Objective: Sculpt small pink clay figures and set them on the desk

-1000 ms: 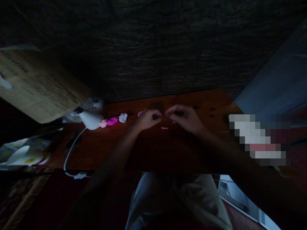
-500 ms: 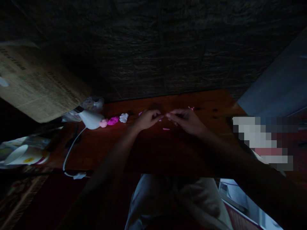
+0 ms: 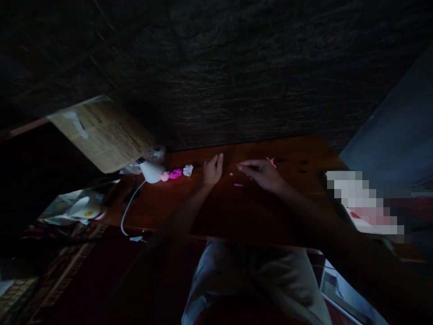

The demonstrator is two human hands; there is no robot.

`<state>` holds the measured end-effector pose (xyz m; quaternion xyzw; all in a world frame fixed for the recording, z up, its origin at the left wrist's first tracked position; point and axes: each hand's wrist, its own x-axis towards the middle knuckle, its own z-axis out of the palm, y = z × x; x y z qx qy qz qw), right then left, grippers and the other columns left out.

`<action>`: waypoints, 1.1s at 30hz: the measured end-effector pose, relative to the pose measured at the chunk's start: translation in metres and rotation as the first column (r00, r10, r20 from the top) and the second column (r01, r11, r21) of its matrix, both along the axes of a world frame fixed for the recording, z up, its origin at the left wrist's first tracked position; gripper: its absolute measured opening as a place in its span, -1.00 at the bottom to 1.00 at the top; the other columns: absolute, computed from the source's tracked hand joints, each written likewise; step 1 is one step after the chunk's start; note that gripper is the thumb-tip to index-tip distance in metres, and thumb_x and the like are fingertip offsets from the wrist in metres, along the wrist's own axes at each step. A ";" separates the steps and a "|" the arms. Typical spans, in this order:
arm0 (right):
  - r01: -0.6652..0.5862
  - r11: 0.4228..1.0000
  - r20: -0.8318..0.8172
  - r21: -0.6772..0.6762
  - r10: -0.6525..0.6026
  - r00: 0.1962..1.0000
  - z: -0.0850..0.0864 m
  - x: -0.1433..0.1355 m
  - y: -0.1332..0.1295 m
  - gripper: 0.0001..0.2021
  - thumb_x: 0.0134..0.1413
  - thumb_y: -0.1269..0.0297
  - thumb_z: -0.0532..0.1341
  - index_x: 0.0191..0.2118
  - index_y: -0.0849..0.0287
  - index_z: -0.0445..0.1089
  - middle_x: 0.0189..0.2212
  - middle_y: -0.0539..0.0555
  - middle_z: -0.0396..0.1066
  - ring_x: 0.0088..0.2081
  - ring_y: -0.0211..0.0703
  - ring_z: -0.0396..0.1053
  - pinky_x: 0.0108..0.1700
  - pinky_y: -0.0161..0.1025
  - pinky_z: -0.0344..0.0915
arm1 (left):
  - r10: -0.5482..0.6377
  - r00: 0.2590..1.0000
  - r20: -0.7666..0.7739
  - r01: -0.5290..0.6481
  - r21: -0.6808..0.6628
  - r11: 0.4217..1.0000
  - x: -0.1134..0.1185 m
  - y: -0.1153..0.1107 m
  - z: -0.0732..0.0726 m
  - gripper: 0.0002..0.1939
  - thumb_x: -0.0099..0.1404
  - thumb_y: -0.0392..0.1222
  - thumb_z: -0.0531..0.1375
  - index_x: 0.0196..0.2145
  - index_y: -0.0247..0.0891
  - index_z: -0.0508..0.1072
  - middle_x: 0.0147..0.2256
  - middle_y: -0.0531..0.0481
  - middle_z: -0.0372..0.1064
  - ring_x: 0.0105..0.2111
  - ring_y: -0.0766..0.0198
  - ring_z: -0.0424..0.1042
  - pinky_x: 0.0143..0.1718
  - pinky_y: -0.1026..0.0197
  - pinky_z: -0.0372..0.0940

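Observation:
My left hand (image 3: pixel 213 169) is raised over the wooden table with its fingers stretched out, holding nothing I can see. To its right, thumb and index finger of my right hand (image 3: pixel 261 174) are pinched together; whatever is between them is too small and dark to make out. A tiny pink bit (image 3: pixel 231 174) and a short pink strip (image 3: pixel 238 184) of what looks like modelling clay lie between the hands. Behind my right hand is a branching pink piece (image 3: pixel 271 161). Left of my left hand sit a white lump (image 3: pixel 188 170), a magenta lump (image 3: pixel 175 174) and a light pink lump (image 3: pixel 164 176).
A white lamp-like object (image 3: pixel 152 172) with a white cable (image 3: pixel 125 212) stands at the left, beside a cardboard box (image 3: pixel 104 135) and plastic wrap. A paper cup (image 3: pixel 83 208) is further left. The dark wall (image 3: pixel 216 81) borders the wooden table (image 3: pixel 216 216).
My hands have parted: the left moved away from the right and its fingers opened out. The right stays pinched. The view has shifted, showing more of the left side.

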<state>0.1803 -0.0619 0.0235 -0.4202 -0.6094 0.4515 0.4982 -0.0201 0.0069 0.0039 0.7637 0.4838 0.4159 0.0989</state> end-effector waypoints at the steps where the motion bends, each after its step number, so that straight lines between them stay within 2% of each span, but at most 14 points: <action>1: 0.000 1.000 -0.004 0.009 0.000 1.000 0.002 0.000 0.000 -0.54 0.00 -0.18 0.35 -0.33 0.20 0.59 -0.49 0.00 0.50 -0.49 -0.27 0.28 -0.36 -0.24 0.27 | 0.010 1.000 0.004 -0.010 0.011 1.000 -0.001 -0.001 0.000 -0.51 0.54 0.10 -0.04 -0.50 -0.18 0.25 -0.56 0.07 0.21 -0.53 0.31 0.26 -0.38 0.24 0.16; 4: 0.001 0.999 0.001 0.033 -0.001 1.000 0.005 -0.001 0.000 -0.48 0.00 -0.26 0.31 -0.44 0.19 0.52 -0.53 0.00 0.46 -0.51 -0.27 0.28 -0.38 -0.25 0.25 | 0.024 1.000 0.020 -0.025 0.038 0.999 -0.001 -0.004 0.001 -0.47 0.54 0.16 -0.11 -0.52 -0.17 0.20 -0.58 0.07 0.17 -0.55 0.31 0.23 -0.40 0.23 0.14; 12: 0.013 0.998 0.055 0.062 -0.017 0.998 0.001 -0.007 -0.002 -0.37 -0.07 -0.45 0.25 -0.52 0.13 0.40 -0.60 -0.02 0.39 -0.53 -0.24 0.30 -0.42 -0.25 0.23 | 0.001 0.998 0.064 -0.004 0.042 0.999 -0.003 -0.007 0.000 -0.39 0.50 0.30 -0.17 -0.53 -0.16 0.18 -0.59 0.06 0.19 -0.56 0.31 0.23 -0.42 0.22 0.16; 16: 0.021 0.996 0.091 0.082 -0.028 0.995 -0.002 -0.007 -0.003 -0.38 -0.04 -0.44 0.25 -0.54 0.11 0.36 -0.62 -0.05 0.35 -0.54 -0.24 0.27 -0.44 -0.26 0.20 | -0.021 0.996 0.085 0.017 0.048 0.999 -0.005 -0.009 0.001 -0.39 0.51 0.30 -0.19 -0.51 -0.16 0.20 -0.60 0.07 0.18 -0.56 0.32 0.24 -0.42 0.24 0.18; 21: 0.068 0.990 0.142 0.123 -0.085 0.986 -0.004 -0.007 -0.003 -0.42 0.03 -0.37 0.28 -0.56 0.11 0.37 -0.61 -0.04 0.38 -0.53 -0.23 0.27 -0.41 -0.23 0.23 | -0.065 0.993 0.103 0.058 0.077 0.995 -0.003 -0.016 0.005 -0.45 0.49 0.26 -0.06 -0.50 -0.18 0.21 -0.58 0.10 0.20 -0.54 0.35 0.24 -0.42 0.28 0.22; 22: 0.088 0.988 0.131 0.124 -0.104 0.986 -0.004 -0.007 -0.003 -0.44 0.02 -0.34 0.29 -0.56 0.11 0.39 -0.59 -0.02 0.40 -0.52 -0.22 0.30 -0.39 -0.21 0.27 | -0.088 0.990 0.108 0.079 0.087 0.993 -0.002 -0.019 0.006 -0.47 0.49 0.25 -0.03 -0.48 -0.18 0.24 -0.57 0.10 0.23 -0.54 0.36 0.26 -0.41 0.29 0.24; 24: 0.114 0.989 0.081 0.091 -0.121 0.989 -0.003 -0.007 -0.002 -0.49 -0.02 -0.29 0.36 -0.53 0.12 0.46 -0.54 0.03 0.49 -0.46 -0.15 0.40 -0.31 -0.17 0.36 | -0.219 0.965 0.146 0.204 0.110 0.973 0.001 -0.023 0.008 -0.57 0.48 0.17 0.05 -0.41 -0.19 0.34 -0.54 0.09 0.32 -0.51 0.36 0.32 -0.39 0.29 0.29; 26: 0.071 0.997 0.033 0.024 -0.072 0.997 -0.003 -0.005 -0.002 -0.57 -0.04 -0.22 0.41 -0.42 0.11 0.58 -0.39 0.09 0.60 -0.31 -0.04 0.52 -0.16 -0.09 0.44 | -0.353 0.923 0.151 0.339 0.111 0.934 0.004 -0.026 0.009 -0.67 0.45 0.11 0.14 -0.30 -0.21 0.42 -0.47 0.05 0.43 -0.48 0.36 0.39 -0.38 0.29 0.32; 28: 0.047 0.997 0.007 -0.063 -0.046 0.999 -0.002 -0.004 -0.002 -0.63 -0.09 -0.15 0.46 -0.38 0.07 0.63 -0.33 0.11 0.64 -0.24 0.03 0.57 -0.10 -0.03 0.48 | -0.448 0.883 0.140 0.440 0.088 0.894 0.007 -0.028 0.008 -0.69 0.41 0.10 0.20 -0.16 -0.21 0.48 -0.42 0.03 0.48 -0.49 0.36 0.40 -0.41 0.28 0.34; 30: 0.020 0.992 -0.001 -0.126 -0.020 1.000 -0.003 -0.004 -0.004 -0.67 -0.12 -0.11 0.48 -0.35 0.04 0.66 -0.35 0.11 0.64 -0.25 0.06 0.59 -0.11 -0.01 0.50 | -0.504 0.852 0.139 0.501 0.060 0.863 0.008 -0.029 0.007 -0.65 0.38 0.10 0.24 -0.06 -0.21 0.50 -0.41 0.03 0.49 -0.51 0.36 0.40 -0.42 0.28 0.35; 33: -0.016 0.983 -0.035 -0.184 0.010 0.999 -0.003 -0.004 -0.007 -0.63 -0.07 -0.14 0.44 -0.25 0.03 0.69 -0.35 0.11 0.64 -0.29 0.02 0.58 -0.18 -0.05 0.52 | -0.525 0.840 0.138 0.522 0.056 0.851 0.009 -0.029 0.006 -0.63 0.38 0.08 0.26 -0.01 -0.21 0.51 -0.42 0.03 0.49 -0.50 0.36 0.41 -0.41 0.28 0.37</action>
